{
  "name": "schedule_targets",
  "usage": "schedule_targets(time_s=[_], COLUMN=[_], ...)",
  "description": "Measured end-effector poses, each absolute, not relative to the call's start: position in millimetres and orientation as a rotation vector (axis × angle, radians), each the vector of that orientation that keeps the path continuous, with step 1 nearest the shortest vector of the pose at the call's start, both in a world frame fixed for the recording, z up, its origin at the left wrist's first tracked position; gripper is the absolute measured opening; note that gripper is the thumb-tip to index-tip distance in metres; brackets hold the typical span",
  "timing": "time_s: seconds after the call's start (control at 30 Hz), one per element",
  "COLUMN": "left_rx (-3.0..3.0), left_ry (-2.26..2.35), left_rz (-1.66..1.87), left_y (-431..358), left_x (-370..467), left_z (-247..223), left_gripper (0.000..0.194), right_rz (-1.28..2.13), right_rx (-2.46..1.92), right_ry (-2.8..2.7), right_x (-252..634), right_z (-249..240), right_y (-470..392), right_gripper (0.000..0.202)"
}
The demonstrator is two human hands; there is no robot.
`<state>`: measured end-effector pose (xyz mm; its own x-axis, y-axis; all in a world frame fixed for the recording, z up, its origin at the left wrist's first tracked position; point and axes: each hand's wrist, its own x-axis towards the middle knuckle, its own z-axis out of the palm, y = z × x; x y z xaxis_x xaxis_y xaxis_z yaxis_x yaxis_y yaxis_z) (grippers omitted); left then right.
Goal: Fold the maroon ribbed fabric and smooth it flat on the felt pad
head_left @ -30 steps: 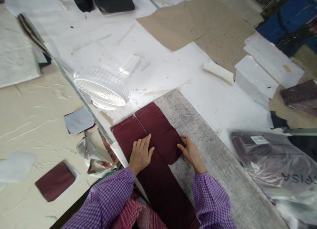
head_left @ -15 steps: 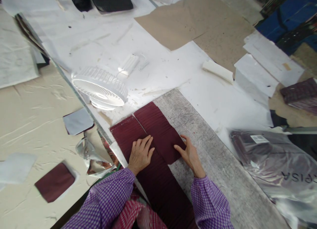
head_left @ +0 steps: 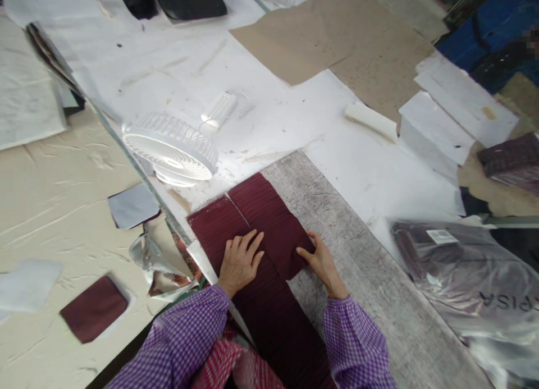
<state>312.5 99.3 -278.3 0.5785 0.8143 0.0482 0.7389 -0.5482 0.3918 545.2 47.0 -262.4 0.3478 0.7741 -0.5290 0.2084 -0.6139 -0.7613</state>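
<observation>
A long maroon pleated fabric strip (head_left: 278, 316) lies on the grey scuffed board (head_left: 357, 265). Beside its upper part is a shorter maroon fabric piece (head_left: 275, 218), with a thin gap between the two near the top. My left hand (head_left: 241, 262) rests flat on the long strip, fingers stretched towards the seam between the pieces. At the short piece's lower right edge, my right hand (head_left: 319, 261) pinches the fabric, thumb on top and forefinger at the edge. Its other fingertips are partly hidden.
A white fan (head_left: 170, 150) stands on the white-covered table behind the board. Plastic-wrapped goods (head_left: 458, 282) lie to the right. On the cream surface at left are a maroon fabric patch (head_left: 95, 309) and a crumpled silvery wrapper (head_left: 147, 257). Brown paper (head_left: 337, 35) spreads at the back.
My right hand has shifted very slightly left, closer in on the short piece's edge. My left hand has barely moved, and both fabric pieces lie as before.
</observation>
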Motion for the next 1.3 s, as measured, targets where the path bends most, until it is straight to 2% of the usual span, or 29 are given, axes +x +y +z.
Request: schedule_targets(time_s=[0.2, 0.63, 0.73, 0.8, 0.87, 1.0, 1.3], left_rx=[2.543, 2.550, 2.543, 2.541, 2.542, 2.542, 2.537], left_ry=[1.226, 1.220, 1.223, 1.224, 1.224, 1.231, 1.237], left_rz=[0.331, 0.328, 0.327, 0.329, 0.331, 0.329, 0.321], left_y=[100, 99, 99, 99, 99, 99, 98], left_x=[312, 312, 312, 313, 313, 313, 313], left_z=[-277, -278, -278, -278, -278, -277, -278], left_gripper=[0.037, 0.039, 0.037, 0.037, 0.037, 0.037, 0.036], right_rz=[1.149, 1.096, 0.876, 0.636, 0.540, 0.599, 0.712], right_rx=[-2.194, -2.342, -2.426, -2.424, -2.304, -2.034, -1.889], right_ry=[-1.101, -1.319, -1.475, -1.648, -1.861, -2.216, -2.485], right_x=[545, 547, 544, 544, 546, 552, 555], right_z=[-258, -255, -246, -241, -238, -241, -237], right_y=[49, 52, 54, 61, 72, 100, 129], right_gripper=[0.050, 0.052, 0.052, 0.048, 0.040, 0.030, 0.004])
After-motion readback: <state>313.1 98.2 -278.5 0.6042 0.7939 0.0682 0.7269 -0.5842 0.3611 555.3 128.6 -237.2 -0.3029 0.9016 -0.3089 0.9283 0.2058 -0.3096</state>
